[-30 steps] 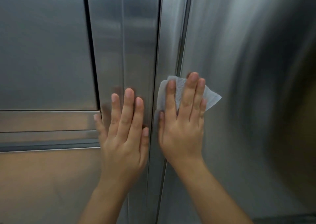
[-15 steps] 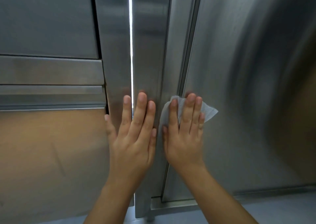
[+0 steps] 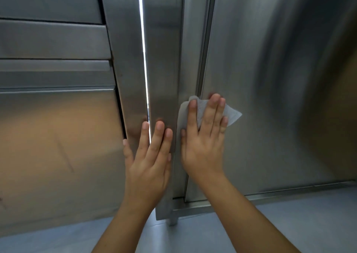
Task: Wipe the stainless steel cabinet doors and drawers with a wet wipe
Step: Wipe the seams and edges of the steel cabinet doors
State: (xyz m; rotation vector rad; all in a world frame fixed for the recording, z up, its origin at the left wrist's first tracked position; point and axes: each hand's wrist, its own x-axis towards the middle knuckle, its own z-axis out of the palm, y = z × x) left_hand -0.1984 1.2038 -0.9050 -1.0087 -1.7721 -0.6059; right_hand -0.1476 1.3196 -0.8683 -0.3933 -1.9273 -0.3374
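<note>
A white wet wipe (image 3: 232,115) lies flat against the left edge of the stainless steel cabinet door (image 3: 260,78). My right hand (image 3: 203,136) presses it there with straight fingers; most of the wipe is hidden under the hand. My left hand (image 3: 148,162) rests flat on the vertical steel posts (image 3: 162,59) beside the door, fingers straight, holding nothing. Steel drawer fronts (image 3: 54,40) fill the left side.
A narrow bright gap (image 3: 144,59) runs vertically between the two cabinet units. The door's bottom rail (image 3: 289,193) and a round cabinet leg (image 3: 172,221) stand just above the grey-blue floor (image 3: 289,223). A lower panel (image 3: 58,156) at left reflects warm orange light.
Both hands have slid down the cabinet, the right one dragging the wipe with it. The view has tilted down, so the floor and the door's bottom rail have come into sight.
</note>
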